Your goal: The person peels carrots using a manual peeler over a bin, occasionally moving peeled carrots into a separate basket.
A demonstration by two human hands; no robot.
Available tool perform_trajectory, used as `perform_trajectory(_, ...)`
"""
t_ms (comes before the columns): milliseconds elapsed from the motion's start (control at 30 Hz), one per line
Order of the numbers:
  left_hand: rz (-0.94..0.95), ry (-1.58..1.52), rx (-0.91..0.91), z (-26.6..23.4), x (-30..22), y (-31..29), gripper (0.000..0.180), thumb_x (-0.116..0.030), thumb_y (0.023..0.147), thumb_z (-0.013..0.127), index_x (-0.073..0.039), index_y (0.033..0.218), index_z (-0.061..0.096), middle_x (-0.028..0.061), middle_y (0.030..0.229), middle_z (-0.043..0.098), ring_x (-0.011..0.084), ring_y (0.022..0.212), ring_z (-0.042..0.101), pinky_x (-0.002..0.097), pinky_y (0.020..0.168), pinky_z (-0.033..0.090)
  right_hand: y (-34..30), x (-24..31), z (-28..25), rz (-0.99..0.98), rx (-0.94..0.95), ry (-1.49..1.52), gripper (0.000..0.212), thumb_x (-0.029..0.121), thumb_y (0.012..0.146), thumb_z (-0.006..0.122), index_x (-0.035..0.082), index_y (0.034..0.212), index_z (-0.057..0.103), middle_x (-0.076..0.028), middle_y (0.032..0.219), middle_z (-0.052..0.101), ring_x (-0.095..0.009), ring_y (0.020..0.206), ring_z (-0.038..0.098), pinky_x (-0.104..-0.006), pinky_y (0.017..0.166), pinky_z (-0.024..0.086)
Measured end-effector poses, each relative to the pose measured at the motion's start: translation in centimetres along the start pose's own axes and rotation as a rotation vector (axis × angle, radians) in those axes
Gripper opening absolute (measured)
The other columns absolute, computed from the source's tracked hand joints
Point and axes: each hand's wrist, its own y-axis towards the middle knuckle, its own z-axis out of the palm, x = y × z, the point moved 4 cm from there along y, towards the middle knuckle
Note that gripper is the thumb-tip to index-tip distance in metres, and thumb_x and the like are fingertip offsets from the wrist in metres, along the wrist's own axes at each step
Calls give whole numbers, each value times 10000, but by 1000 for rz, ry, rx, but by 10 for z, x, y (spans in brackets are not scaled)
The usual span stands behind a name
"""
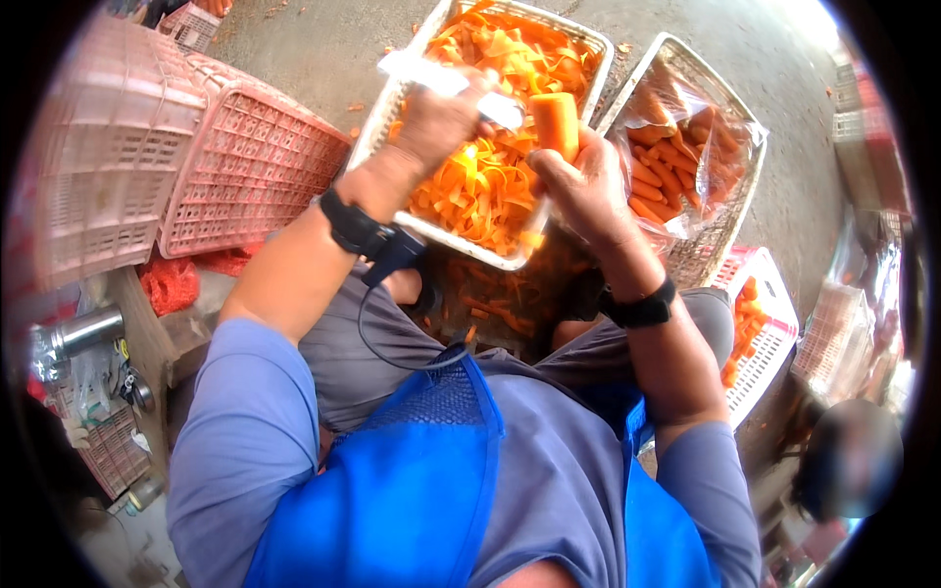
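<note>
My left hand (441,122) is closed around a pale, motion-blurred peeler (505,111), its ends showing on both sides of the fist. In my right hand (593,191) a thick orange carrot (556,125) stands nearly upright, gripped by its lower end with the thumb along its side. The peeler's right end is close to the carrot; whether they touch I cannot tell. Beneath both hands sits a white crate (368,147) heaped with orange carrot peelings (480,191).
Right of it, a pale crate (737,211) holds unpeeled carrots (662,176) in clear plastic. By my right knee is a white basket (769,338) of orange carrots (747,318). Pink crates (250,157) stand at left, near a red mesh bag (169,284) and a metal flask (90,330). Scraps litter the ground.
</note>
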Motion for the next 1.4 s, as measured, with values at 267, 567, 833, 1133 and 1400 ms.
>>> perform_trajectory(267, 272, 69, 368, 8, -55, -14, 179, -221, 942, 695, -68, 1024, 735, 37, 862, 720, 115, 720, 677, 237, 636, 561, -10, -5, 8, 46, 131, -9, 309, 120, 864, 666, -11, 1130, 577, 1, 867, 577, -77, 736, 537, -236, 637, 457)
perform_trajectory(567, 200, 17, 143, -38, -47, 5, 170, -223, 937, 679, -65, 982, 724, 31, 766, 686, 56, 631, 605, 172, 559, 479, -18, 8, 4, -120, 51, -439, 310, 255, 858, 724, 24, 1004, 578, -204, 803, 674, -391, 762, 671, -469, 666, 511)
perform_trajectory(833, 155, 181, 157, -39, -27, 21, 140, -162, 921, 675, -29, 950, 710, 36, 769, 687, 74, 634, 629, 194, 534, 479, -20, 21, 11, -317, -32, -701, 307, 283, 833, 754, 54, 919, 569, -190, 780, 667, -405, 748, 663, -498, 666, 515)
perform_trajectory(1133, 54, -50, 304, -6, -53, -11, 151, -168, 934, 666, -53, 1016, 721, 48, 819, 700, 77, 633, 614, 187, 529, 471, -18, 7, 11, -340, -107, -826, 282, 168, 794, 709, 40, 938, 504, -213, 863, 659, -413, 824, 656, -497, 698, 512)
perform_trajectory(1400, -8, -189, 98, -91, -11, 32, 164, -131, 978, 607, 14, 1025, 666, 155, 900, 729, 123, 607, 670, 203, 485, 521, -13, 5, -1, -260, -94, -466, 238, 139, 820, 716, 28, 970, 568, -130, 775, 657, -300, 671, 642, -396, 600, 501)
